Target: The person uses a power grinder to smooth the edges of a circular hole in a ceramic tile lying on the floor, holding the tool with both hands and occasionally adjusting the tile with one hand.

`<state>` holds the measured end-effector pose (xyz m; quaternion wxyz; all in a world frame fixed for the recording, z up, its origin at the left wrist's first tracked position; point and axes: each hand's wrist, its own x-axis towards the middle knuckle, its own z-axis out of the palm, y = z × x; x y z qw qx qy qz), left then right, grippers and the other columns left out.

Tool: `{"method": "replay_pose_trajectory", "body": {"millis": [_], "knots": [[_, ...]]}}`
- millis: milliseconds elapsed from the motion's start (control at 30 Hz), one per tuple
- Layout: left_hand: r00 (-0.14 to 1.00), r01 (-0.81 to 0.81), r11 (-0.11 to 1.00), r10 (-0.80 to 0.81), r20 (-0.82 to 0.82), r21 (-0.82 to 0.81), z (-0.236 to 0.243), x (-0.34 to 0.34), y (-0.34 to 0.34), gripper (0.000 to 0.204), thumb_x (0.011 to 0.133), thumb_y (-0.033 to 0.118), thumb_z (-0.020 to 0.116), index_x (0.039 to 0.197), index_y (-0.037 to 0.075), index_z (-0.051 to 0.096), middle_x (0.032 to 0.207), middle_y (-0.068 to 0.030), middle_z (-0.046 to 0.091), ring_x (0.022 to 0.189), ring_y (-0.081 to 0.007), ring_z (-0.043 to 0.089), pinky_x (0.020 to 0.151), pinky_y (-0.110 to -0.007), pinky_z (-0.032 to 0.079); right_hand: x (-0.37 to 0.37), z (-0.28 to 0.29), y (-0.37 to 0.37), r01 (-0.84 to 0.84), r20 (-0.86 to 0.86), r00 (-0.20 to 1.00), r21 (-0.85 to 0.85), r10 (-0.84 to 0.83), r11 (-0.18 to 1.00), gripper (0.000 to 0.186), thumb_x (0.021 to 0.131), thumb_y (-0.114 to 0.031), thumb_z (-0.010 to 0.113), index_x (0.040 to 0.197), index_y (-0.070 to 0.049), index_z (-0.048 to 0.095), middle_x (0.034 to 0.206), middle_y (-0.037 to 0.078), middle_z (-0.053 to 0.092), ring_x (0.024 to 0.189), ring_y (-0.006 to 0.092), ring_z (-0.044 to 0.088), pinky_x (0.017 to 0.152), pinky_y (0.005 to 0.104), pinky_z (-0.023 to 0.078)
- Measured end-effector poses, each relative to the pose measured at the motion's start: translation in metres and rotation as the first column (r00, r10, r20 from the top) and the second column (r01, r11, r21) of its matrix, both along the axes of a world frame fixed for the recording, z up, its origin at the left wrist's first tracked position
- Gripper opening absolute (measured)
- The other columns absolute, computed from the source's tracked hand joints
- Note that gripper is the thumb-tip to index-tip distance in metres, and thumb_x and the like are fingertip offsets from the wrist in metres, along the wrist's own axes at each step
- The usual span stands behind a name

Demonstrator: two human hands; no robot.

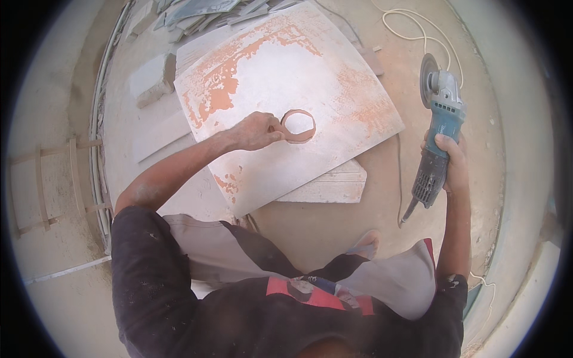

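A large square tile (262, 173), whitish with worn orange patches, lies in front of me. Cut into it is a round hole (299, 125) with a rough reddish rim and a pale surface showing inside. My left hand (258, 130) is at the hole's left edge, fingers curled and drawn together at the rim; whatever they pinch is hidden. Off to the right, my right hand (452, 156) is wrapped round the body of a teal and black angle grinder (443, 128), held up beside the tile. Its disc (428, 80) points away from me, apart from the tile.
Under the tile's near side juts a pale slab (334, 184). Stone blocks (153, 80) stand at the left, and broken slabs (200, 15) are piled at the back. A pale cable (412, 13) loops at the far right. My foot (368, 241) rests on the floor nearby.
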<state>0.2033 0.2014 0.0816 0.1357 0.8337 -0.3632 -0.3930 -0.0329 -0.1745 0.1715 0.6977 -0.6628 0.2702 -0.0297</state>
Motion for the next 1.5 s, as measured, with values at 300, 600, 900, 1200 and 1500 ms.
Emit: {"method": "replay_pose_trajectory", "body": {"millis": [300, 600, 900, 1200, 1500], "knots": [[0.733, -0.102, 0.943, -0.143, -0.665, -0.317, -0.027, -0.091, 0.012, 0.077, 0.096, 0.048, 0.074, 0.148, -0.002, 0.047, 0.133, -0.0189, 0.062, 0.126, -0.0268, 0.059, 0.107, -0.041, 0.05, 0.054, -0.024, 0.143, -0.065, -0.225, 0.973, -0.039, 0.055, 0.997, 0.048, 0.082, -0.024, 0.076, 0.118, 0.003, 0.061, 0.097, 0.009, 0.066, 0.087, 0.0157, 0.064, 0.078, 0.0329, 0.053], [0.266, -0.585, 0.802, 0.045, -0.963, -0.125, -0.052, -0.119, 0.055, 0.06, 0.093, 0.023, 0.079, 0.139, -0.001, 0.05, 0.127, -0.01, 0.064, 0.119, -0.0184, 0.062, 0.103, -0.039, 0.051, 0.059, -0.119, 0.281, 0.0, -0.17, 0.985, -0.152, -0.026, 0.988, 0.055, 0.078, -0.029, 0.081, 0.117, 0.006, 0.062, 0.105, 0.02, 0.071, 0.097, 0.0301, 0.07, 0.087, 0.0416, 0.055], [0.087, -0.622, 0.782, 0.12, -0.989, 0.04, -0.088, -0.126, 0.081, 0.059, 0.084, 0.01, 0.076, 0.137, -0.001, 0.052, 0.122, -0.0076, 0.067, 0.114, -0.0174, 0.065, 0.101, -0.036, 0.052, 0.057, -0.133, 0.311, 0.061, -0.351, 0.927, -0.207, -0.133, 0.976, 0.066, 0.076, -0.03, 0.083, 0.124, 0.007, 0.057, 0.109, 0.025, 0.07, 0.102, 0.0374, 0.071, 0.09, 0.0453, 0.055], [0.112, -0.604, 0.797, 0.125, -0.986, 0.033, -0.095, -0.126, 0.075, 0.064, 0.086, 0.016, 0.074, 0.142, 0.0, 0.048, 0.129, -0.0084, 0.063, 0.12, -0.0184, 0.061, 0.104, -0.037, 0.049, 0.058, -0.129, 0.299, 0.09, -0.408, 0.901, -0.151, -0.145, 0.984, 0.066, 0.076, -0.031, 0.084, 0.124, 0.007, 0.058, 0.111, 0.027, 0.07, 0.104, 0.0412, 0.07, 0.091, 0.0469, 0.055], [0.104, -0.628, 0.777, 0.135, -0.985, 0.04, -0.093, -0.123, 0.069, 0.063, 0.086, 0.017, 0.074, 0.14, 0.001, 0.048, 0.126, -0.008, 0.062, 0.118, -0.0183, 0.061, 0.104, -0.038, 0.049, 0.06, -0.14, 0.298, 0.109, -0.404, 0.9, -0.153, -0.162, 0.982, 0.064, 0.077, -0.03, 0.084, 0.12, 0.008, 0.059, 0.109, 0.027, 0.07, 0.102, 0.0397, 0.071, 0.09, 0.0464, 0.056]]}}
